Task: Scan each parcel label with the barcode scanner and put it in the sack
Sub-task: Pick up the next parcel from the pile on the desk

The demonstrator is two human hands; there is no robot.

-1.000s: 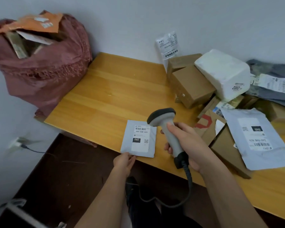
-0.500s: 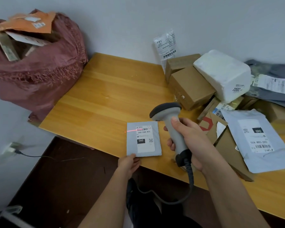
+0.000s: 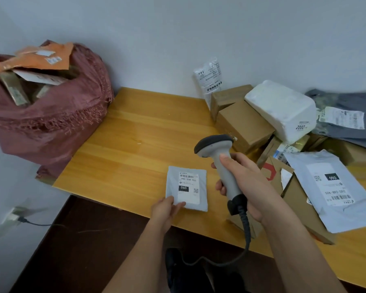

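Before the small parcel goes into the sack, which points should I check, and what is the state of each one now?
1. Left hand holds the small grey parcel: ok, fingers pinch its near corner.
2. Label faces up: ok, barcode is visible.
3. Scan is done: cannot tell, no red line on the label now.
4. Right hand keeps the scanner clear of the parcel: ok, held apart, to its right.
5. Way across the table to the sack: ok, nothing lies between.
6. Room in the sack: cannot tell, parcels already reach its mouth.
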